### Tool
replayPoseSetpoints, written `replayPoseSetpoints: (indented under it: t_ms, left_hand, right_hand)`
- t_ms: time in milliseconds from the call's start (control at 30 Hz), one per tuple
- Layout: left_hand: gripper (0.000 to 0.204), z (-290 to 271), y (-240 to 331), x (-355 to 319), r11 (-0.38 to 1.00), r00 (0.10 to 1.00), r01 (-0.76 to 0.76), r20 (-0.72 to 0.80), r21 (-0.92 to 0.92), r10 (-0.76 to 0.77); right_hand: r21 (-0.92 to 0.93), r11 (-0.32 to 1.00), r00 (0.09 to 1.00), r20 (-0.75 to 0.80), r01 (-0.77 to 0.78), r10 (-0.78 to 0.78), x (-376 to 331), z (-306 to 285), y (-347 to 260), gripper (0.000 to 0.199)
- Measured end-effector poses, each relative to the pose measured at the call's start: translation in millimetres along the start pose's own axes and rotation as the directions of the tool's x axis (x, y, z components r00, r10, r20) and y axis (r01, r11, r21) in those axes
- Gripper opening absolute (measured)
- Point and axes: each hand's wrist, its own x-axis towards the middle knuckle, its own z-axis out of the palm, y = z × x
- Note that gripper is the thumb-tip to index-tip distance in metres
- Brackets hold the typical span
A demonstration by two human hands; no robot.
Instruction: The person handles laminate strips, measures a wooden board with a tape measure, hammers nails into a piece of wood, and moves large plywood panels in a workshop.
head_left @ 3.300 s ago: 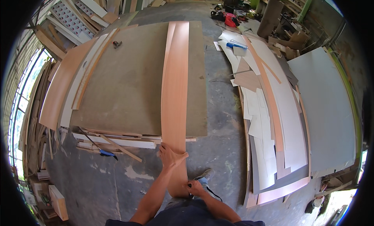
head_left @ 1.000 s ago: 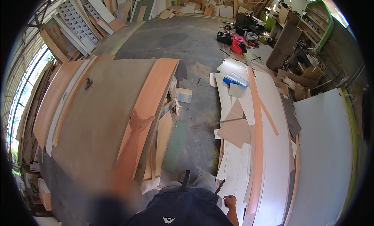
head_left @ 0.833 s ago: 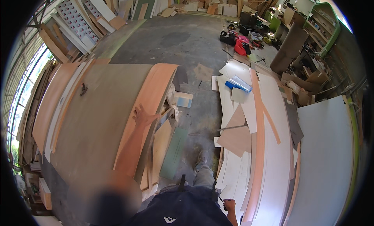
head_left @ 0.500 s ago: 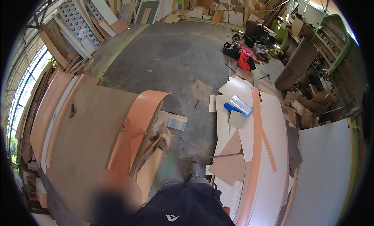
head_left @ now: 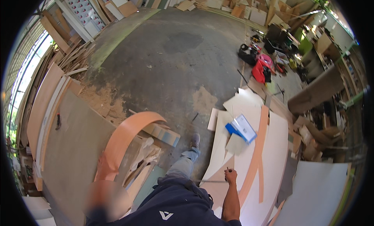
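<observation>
My left hand (head_left: 104,165) grips the near end of a long, flexible orange-brown strip (head_left: 126,130), which looks like thin laminate or veneer. The strip arches up and curls over at its far end. Its colour is close to the hand's, so the single fingers are hard to make out, and a blur covers the wrist. On the right, my right hand (head_left: 230,174) is closed round a thin dark rod-like tool (head_left: 213,181) above the pale sheets. What kind of tool it is cannot be told.
White sheets (head_left: 274,148) lie stacked on the right with another orange strip (head_left: 255,163) and a blue-and-white box (head_left: 241,128). A brown board (head_left: 78,136) stands on the left. Offcuts (head_left: 161,133) lie beside my leg. Red and black bags (head_left: 259,70) sit farther off on the floor.
The orange-brown strip and my left hand have moved nearer and to the left. My right hand has come into view, holding the thin tool. The view has shifted, and one leg is stepping forward.
</observation>
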Motion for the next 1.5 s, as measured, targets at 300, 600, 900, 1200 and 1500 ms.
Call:
replayPoseSetpoints:
  t_ms: [300,600,900,1200,1500]
  left_hand:
    - [0.153,-31.3,58.5,38.6,0.898,0.894,0.416,0.247,-0.146,-0.374]
    - [0.123,-93.2,221.7,159.8,0.724,0.823,0.396,-0.132,-0.565,-0.553]
    - [0.08,-69.8,395.3,384.2,0.088,0.686,0.141,0.033,-0.986,-0.726]
    - [0.064,-94.1,409.4,468.4,0.018,0.619,0.202,0.113,-0.979,-0.777]
    - [0.039,-82.1,270.5,493.7,-0.453,0.265,-0.147,0.407,-0.879,-0.874]
  right_hand:
    - [-0.201,0.977,0.992,0.121,0.065,-0.041,213.2,7.0,-131.3,0.024]
    - [-0.178,0.984,0.935,0.351,0.013,0.052,386.5,52.5,-328.0,0.018]
    - [-0.4,0.869,0.824,0.567,0.293,-0.017,546.3,145.2,-529.1,0.015]
    - [-0.524,0.516,0.622,0.783,0.678,-0.022,654.1,381.6,-763.4,0.026]
    - [-0.134,0.472,0.242,0.954,0.872,-0.176,478.8,677.3,-940.3,0.018]
